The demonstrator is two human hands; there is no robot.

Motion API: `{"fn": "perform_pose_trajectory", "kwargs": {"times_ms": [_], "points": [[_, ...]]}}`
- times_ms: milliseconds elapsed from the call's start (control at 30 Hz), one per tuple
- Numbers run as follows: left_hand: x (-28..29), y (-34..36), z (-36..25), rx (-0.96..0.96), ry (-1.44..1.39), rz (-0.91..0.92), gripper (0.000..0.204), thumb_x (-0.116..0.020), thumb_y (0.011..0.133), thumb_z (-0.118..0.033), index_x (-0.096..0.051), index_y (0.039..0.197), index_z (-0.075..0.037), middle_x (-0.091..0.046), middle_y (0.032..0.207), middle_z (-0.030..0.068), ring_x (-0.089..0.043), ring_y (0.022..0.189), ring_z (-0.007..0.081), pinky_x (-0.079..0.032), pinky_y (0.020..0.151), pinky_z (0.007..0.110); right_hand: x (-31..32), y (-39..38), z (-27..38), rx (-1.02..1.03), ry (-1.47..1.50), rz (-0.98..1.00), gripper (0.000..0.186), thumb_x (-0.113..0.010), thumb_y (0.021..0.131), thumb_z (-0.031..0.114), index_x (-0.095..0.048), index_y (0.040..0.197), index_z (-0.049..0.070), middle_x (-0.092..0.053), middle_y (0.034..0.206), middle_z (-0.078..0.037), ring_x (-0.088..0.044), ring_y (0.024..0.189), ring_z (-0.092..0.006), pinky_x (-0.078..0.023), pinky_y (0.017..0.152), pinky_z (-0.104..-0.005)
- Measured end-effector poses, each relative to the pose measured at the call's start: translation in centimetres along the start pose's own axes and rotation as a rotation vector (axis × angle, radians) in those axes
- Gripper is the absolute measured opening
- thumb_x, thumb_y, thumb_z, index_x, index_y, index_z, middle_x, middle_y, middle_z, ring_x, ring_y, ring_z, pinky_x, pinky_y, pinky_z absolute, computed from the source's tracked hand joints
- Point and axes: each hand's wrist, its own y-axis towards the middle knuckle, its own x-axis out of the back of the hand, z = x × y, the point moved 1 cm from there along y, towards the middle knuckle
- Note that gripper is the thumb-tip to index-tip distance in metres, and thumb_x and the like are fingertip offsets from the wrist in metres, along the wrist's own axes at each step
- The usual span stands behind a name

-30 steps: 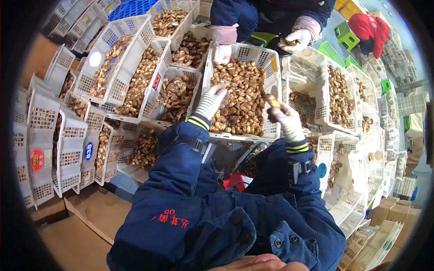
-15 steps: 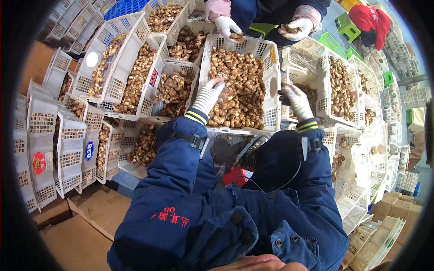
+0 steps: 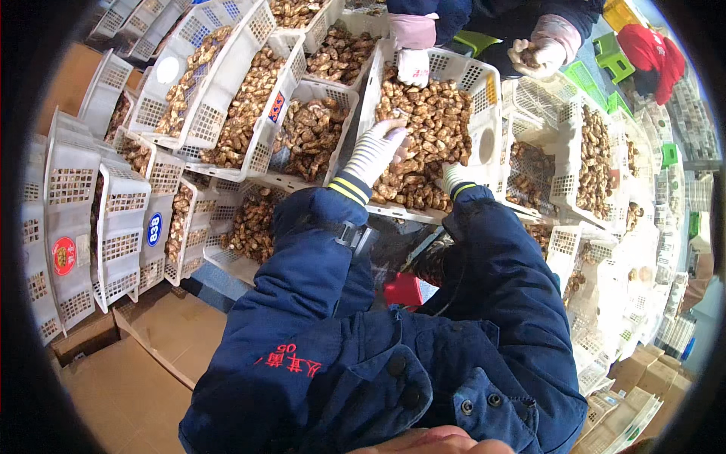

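A white plastic crate full of small brown mushrooms lies in front of me. My left hand, in a striped glove with greyish fingertips, is over the crate's left side. Its fingers are curled, and what they hold is hard to make out. At the near right part of the mushrooms, my right hand reaches in, its fingers mostly hidden. Across from me, a co-worker's gloved hand touches the mushrooms at the far left. The co-worker's other glove is closed round a brown piece beyond the far right corner.
Similar crates of mushrooms stand close on the left and right. Stacked white crates line the far left, above brown cardboard. A red object lies by my feet. Green stools stand at the back right.
My right hand has gone from beyond the crate's right rim down into its mushrooms. The co-worker's nearer hand has lowered into the far left of the crate. The whole view has shifted slightly.
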Motion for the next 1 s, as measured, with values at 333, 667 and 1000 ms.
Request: {"fn": "perform_pose_trajectory", "kwargs": {"times_ms": [333,667,1000], "points": [[0.3,0.3,0.2,-0.003,-0.005,0.043,0.026,-0.052,0.092,-0.02,-0.056,0.114,-0.006,-0.064,0.085,0.0047,-0.06,0.065,0.0099,-0.047,0.053,0.019,4.1,-2.3,-2.9,0.033,0.702,-0.028,0.033,-0.058,0.088,0.027,-0.06,0.11,0.003,-0.067,0.091,-0.012,-0.063,0.085,-0.0216,-0.051,0.076,-0.0347],[-0.8,-0.9,-0.9,0.004,-0.215,0.224,0.032,-0.056,0.09,-0.027,-0.056,0.119,-0.013,-0.063,0.089,0.0001,-0.058,0.064,0.0073,-0.042,0.05,0.019,7.7,-12.3,-1.6,0.617,2.463,0.071,0.042,-0.062,0.086,0.021,-0.046,0.125,0.016,-0.054,0.118,0.001,-0.055,0.104,-0.0217,-0.054,0.075,-0.042],[-0.4,-0.1,0.0,-0.035,-0.047,0.234,0.031,-0.058,0.089,-0.018,-0.057,0.119,-0.009,-0.062,0.101,0.001,-0.061,0.072,0.009,-0.049,0.058,0.019,8.7,-13.2,-1.5,0.609,2.417,0.102,0.026,-0.058,0.089,0.022,-0.055,0.108,0.004,-0.062,0.097,-0.008,-0.064,0.086,-0.0238,-0.056,0.07,-0.0359]]}}
